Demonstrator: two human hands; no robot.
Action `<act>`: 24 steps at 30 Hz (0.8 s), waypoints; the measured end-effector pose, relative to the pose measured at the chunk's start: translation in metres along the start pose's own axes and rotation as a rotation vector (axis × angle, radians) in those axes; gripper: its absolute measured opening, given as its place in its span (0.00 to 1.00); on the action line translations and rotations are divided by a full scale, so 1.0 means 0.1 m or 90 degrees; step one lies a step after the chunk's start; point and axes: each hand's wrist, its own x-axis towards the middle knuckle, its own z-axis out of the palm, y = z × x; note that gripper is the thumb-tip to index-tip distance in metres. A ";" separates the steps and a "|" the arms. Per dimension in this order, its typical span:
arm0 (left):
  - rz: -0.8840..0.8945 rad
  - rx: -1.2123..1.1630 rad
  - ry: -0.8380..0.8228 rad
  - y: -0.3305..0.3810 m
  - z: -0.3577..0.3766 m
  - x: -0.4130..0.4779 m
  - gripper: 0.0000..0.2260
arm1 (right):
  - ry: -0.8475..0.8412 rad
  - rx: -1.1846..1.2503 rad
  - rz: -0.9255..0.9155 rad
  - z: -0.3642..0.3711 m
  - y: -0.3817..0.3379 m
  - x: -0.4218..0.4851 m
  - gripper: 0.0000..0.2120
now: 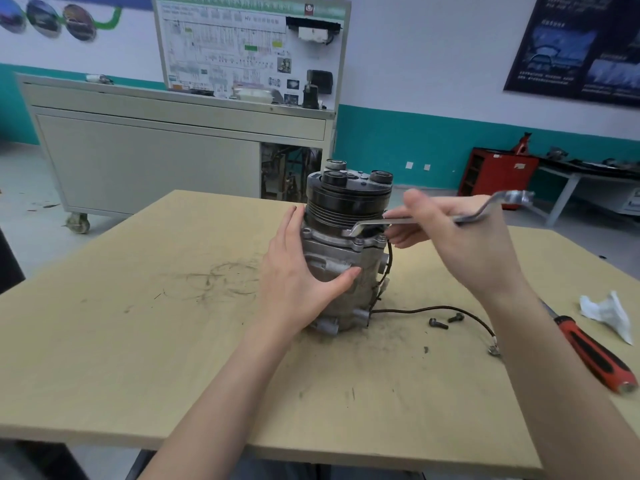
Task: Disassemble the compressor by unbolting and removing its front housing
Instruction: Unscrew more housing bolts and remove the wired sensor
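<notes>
A scuffed, pale wooden tabletop (138,341) is marked with dark smudges. At its middle the grey cast-metal compressor (341,271), capped by a ribbed black pulley (346,206), is stood upright. Its rough body is cupped by the left hand (294,278), fingers spread open. A bent, shiny steel ring spanner (433,218) is gripped in the closed right hand (450,237), its end set at the housing flange. Two dark bolts (445,321) are laid beside a thin black wire (433,310). A red-and-black-handled screwdriver (592,355) and crumpled white tissue (606,313) are seen at the right.
</notes>
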 end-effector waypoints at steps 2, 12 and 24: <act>0.003 -0.001 0.003 0.00 0.00 0.00 0.47 | 0.019 -0.177 -0.128 0.05 -0.09 -0.14 0.23; -0.001 -0.009 0.006 0.01 0.01 -0.01 0.47 | 0.083 -0.439 -0.272 0.33 -0.15 -0.36 0.22; -0.032 -0.046 0.017 0.07 0.01 -0.01 0.45 | 0.077 -0.489 -0.292 0.41 -0.20 -0.37 0.17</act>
